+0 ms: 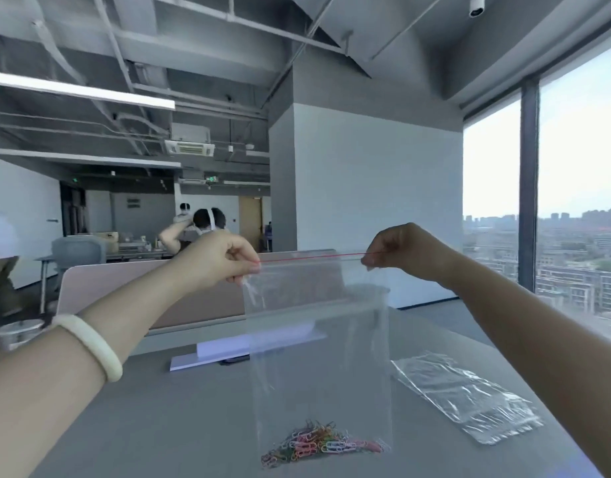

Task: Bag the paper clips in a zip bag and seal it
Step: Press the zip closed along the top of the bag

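A clear zip bag [319, 357] with a red strip along its top hangs upright above the grey table [179, 408]. Several coloured paper clips [323, 443] lie heaped at the bag's bottom, inside it. My left hand [224, 258] pinches the top left corner of the bag. My right hand [404, 251] pinches the top right corner. The red strip is pulled taut and straight between both hands. Whether the zip is pressed closed I cannot tell.
A stack of spare clear bags [466, 395] lies on the table at the right. A white sheet and a dark flat object [238, 353] lie near the pink divider [142, 288] behind. A person sits beyond the divider. Windows run along the right.
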Demonstrator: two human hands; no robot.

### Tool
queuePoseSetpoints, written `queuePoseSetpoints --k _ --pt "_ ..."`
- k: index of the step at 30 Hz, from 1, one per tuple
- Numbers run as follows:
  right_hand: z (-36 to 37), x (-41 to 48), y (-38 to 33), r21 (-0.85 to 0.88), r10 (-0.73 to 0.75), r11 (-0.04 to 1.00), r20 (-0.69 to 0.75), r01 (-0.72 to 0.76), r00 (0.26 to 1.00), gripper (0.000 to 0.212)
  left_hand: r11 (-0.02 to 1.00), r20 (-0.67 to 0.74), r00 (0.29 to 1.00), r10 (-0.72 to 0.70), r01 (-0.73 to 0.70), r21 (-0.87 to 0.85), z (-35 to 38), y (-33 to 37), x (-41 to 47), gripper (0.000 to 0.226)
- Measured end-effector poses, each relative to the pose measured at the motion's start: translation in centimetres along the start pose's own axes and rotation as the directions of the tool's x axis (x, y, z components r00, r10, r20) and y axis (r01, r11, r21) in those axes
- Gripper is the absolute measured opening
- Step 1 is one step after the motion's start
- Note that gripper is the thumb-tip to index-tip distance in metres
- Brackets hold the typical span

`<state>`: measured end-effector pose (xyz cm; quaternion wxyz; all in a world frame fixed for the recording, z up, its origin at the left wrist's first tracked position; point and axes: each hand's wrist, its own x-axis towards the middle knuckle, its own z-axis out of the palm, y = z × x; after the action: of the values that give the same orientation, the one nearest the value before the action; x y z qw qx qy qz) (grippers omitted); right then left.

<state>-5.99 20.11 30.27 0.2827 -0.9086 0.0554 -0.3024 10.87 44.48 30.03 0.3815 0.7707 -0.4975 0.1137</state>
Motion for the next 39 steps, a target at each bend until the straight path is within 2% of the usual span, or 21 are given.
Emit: queuePoseSetpoints --k 4,8,10,12,14,15,17,20,24,32,39 --pt "4.0 1.7 2.2 0.025 -0.031 0.999 0.001 0.031 1.0 0.023 0.997 -0.011 0.999 -0.043 0.043 0.061 1.6 -3.6 -0.6 0.023" --pt "5.2 2.1 4.3 0.012 -0.009 1.0 0.078 0.008 0.997 0.019 0.993 0.006 0.998 -0.06 0.059 0.098 3.3 -5.5 -0.8 0.026" --pt "5.0 2.1 4.9 -0.047 0.029 0.999 0.148 -0.022 0.989 0.017 0.994 0.02 0.998 -0.062 0.06 0.088 4.1 -6.0 -0.8 0.025" --pt "4.6 2.2 5.0 -0.203 0.094 0.977 0.163 -0.06 0.982 0.008 0.994 0.055 0.996 -0.076 0.072 0.082 4.7 -6.5 -0.9 0.023" --pt "5.3 2.6 3.6 -0.348 0.127 0.934 0.129 -0.075 0.983 0.032 0.992 0.073 0.993 -0.092 0.085 0.092 5.3 -7.1 -1.0 0.023" --pt "6.4 2.7 2.2 -0.364 0.102 0.93 0.128 -0.05 0.987 0.044 0.992 0.075 0.992 -0.097 0.09 0.094 5.5 -7.4 -1.0 0.024" --pt "9.4 3.0 -1.0 -0.361 -0.003 0.93 0.199 0.076 0.98 0.054 0.992 0.077 0.992 -0.101 0.094 0.088 5.5 -7.7 -1.0 0.026" --pt "14.0 3.8 -3.9 -0.413 -0.084 0.882 0.336 0.227 0.938 0.043 0.993 0.074 0.992 -0.101 0.096 0.069 4.9 -7.8 -1.3 0.029" --pt "15.5 4.9 -4.0 -0.333 -0.117 0.913 0.336 0.234 0.935 0.018 0.992 0.092 0.989 -0.117 0.111 0.063 4.2 -8.0 -1.9 0.011" --pt "16.8 5.1 -4.0 -0.331 -0.187 0.901 0.29 0.282 0.938 0.017 0.979 0.076 0.986 -0.149 0.136 0.149 3.8 -8.2 -2.3 0.006" --pt "16.9 5.0 -3.8 -0.287 -0.17 0.923 0.291 0.255 0.942 0.012 0.982 0.068 0.989 -0.13 0.119 0.145 4.0 -8.6 -2.5 0.01"
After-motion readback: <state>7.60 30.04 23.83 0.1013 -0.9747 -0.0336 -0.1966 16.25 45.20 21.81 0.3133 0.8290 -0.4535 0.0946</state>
